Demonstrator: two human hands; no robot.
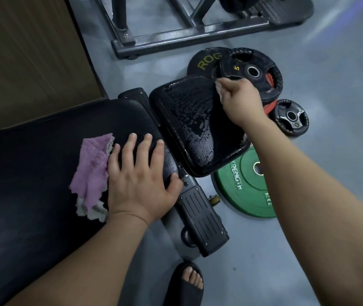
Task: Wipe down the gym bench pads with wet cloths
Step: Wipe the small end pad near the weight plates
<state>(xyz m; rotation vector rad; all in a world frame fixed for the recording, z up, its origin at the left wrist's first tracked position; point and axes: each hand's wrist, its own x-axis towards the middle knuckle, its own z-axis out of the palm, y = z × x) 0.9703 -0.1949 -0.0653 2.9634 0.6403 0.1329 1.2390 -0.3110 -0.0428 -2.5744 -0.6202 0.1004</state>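
Our left hand [140, 180] lies flat with fingers spread on the long black pad [32, 173], its little-finger edge touching a pink cloth [92, 171] spread out beside it. Our right hand [240, 98] is curled around a pale cloth [219, 88], pinching it against the far corner of the smaller seat pad [193, 124], whose surface glistens with wet streaks and droplets. On the grey floor [308, 250] beside that pad lie a green weight plate [249, 191] and several black plates [253, 71].
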